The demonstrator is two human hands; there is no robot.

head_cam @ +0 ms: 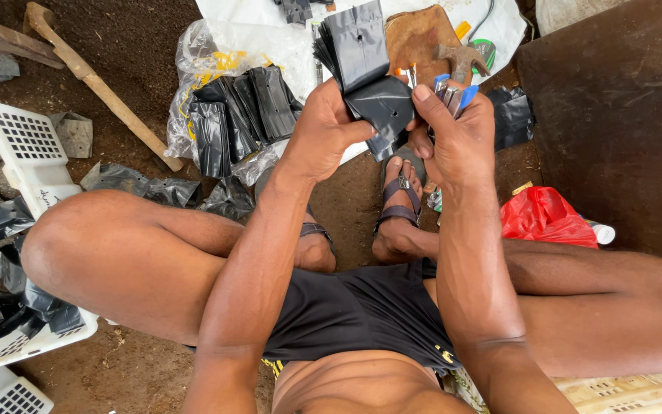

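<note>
You hold a stack of black bags [355, 46] up in front of you, above your sandalled feet [398, 201]. Your left hand [323, 126] grasps the stack from below, thumb laid across the lowest bag [383, 107]. Your right hand [457, 134] pinches the right edge of that same bag with thumb and forefinger, while its other fingers are closed around a clutch of small tools [453, 90] with blue and orange handles.

By the look of it, you are peeling one bag off the stack. That calls for a clean pinch on a single layer and a steady left grip, so the rest of the stack does not slide with it. The film looks thin and slick, so two bags may cling together.

The bags are glossy black plastic, flat and creased, fanned out slightly at the top. The lowest one bends away from the stack and shows a small punched hole.

Left of the stack, more black bags lie in an open clear sack [231, 107]. Farther left stands a white crate [24, 153]. Right of the stack, low on the ground, lies a red bag [542, 216].
</note>
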